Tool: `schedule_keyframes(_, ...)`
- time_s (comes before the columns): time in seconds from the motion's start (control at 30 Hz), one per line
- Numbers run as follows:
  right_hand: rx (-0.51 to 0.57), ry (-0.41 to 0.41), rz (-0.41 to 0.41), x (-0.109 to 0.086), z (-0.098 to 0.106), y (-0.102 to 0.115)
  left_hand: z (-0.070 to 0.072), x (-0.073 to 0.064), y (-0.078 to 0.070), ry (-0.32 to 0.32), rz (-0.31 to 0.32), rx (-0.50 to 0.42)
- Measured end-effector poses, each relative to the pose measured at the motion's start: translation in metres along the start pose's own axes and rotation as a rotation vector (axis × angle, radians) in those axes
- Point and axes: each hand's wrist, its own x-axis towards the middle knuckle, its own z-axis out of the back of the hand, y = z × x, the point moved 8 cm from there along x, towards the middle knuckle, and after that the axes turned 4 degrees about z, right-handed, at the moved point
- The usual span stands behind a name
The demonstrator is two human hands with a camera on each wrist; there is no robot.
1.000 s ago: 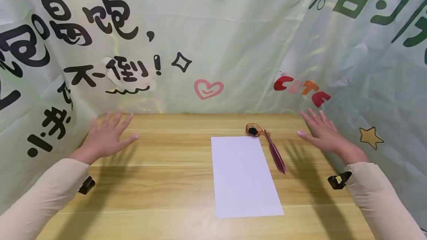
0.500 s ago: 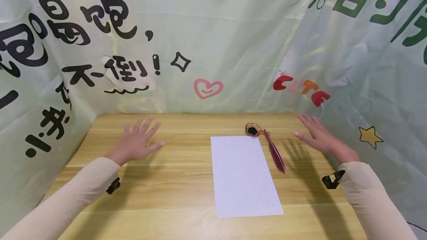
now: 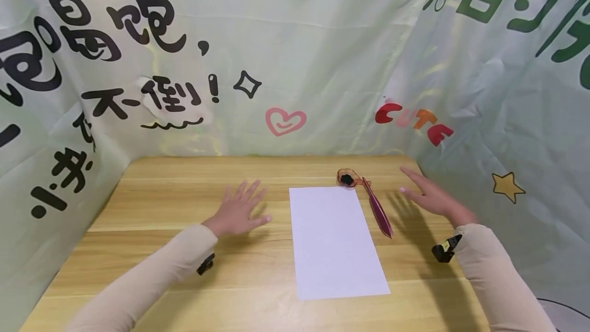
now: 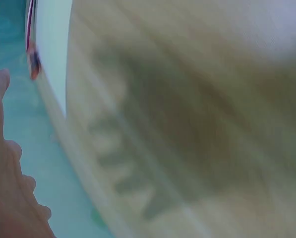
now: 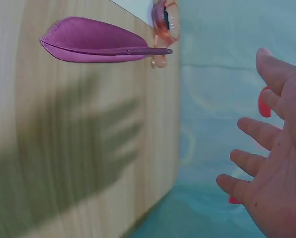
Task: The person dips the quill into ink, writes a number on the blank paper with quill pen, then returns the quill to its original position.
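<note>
A blank white sheet of paper (image 3: 338,245) lies on the wooden table. To the paper's left, my left hand (image 3: 237,213) hovers over the tabletop with fingers spread, holding nothing. By the paper's right edge lies a purple feather-shaped piece (image 5: 95,42) with a thin stem. The stem's tip rests against a small translucent amber dish (image 3: 349,178) with something black in it, at the paper's top right corner. My right hand (image 3: 430,196) is raised to the right of the feather-shaped piece, fingers extended, touching nothing.
The wooden table (image 3: 175,188) meets printed cloth (image 3: 230,132) at the back and both sides. A thin black cable (image 3: 562,303) runs at the lower right. Each sleeve cuff has a small black camera at the wrist.
My left hand has moved right, from the table's left side toward the paper. The right hand has shifted slightly left. The paper, feather-shaped piece and dish lie as before.
</note>
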Motion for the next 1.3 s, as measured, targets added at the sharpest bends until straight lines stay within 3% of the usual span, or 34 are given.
schedule_keyframes(0.17,0.077,-0.014,0.029,0.005,-0.016,-0.007,-0.026,0.008,-0.026,0.063,-0.036,-0.026)
schedule_keyframes(0.37,0.182,-0.026,0.042,0.011,-0.034,-0.015,-0.055,0.016,-0.049,0.082,-0.086,-0.054)
schedule_keyframes(0.57,0.348,-0.038,0.017,0.014,-0.049,-0.022,-0.067,0.017,-0.068,0.105,-0.133,-0.085)
schedule_keyframes(0.93,0.457,-0.078,-0.024,0.023,-0.068,-0.042,-0.084,0.018,-0.068,0.14,-0.131,-0.102)
schedule_keyframes(1.3,0.47,-0.117,-0.082,0.036,-0.08,-0.046,-0.082,0.018,-0.069,0.203,-0.095,-0.042)
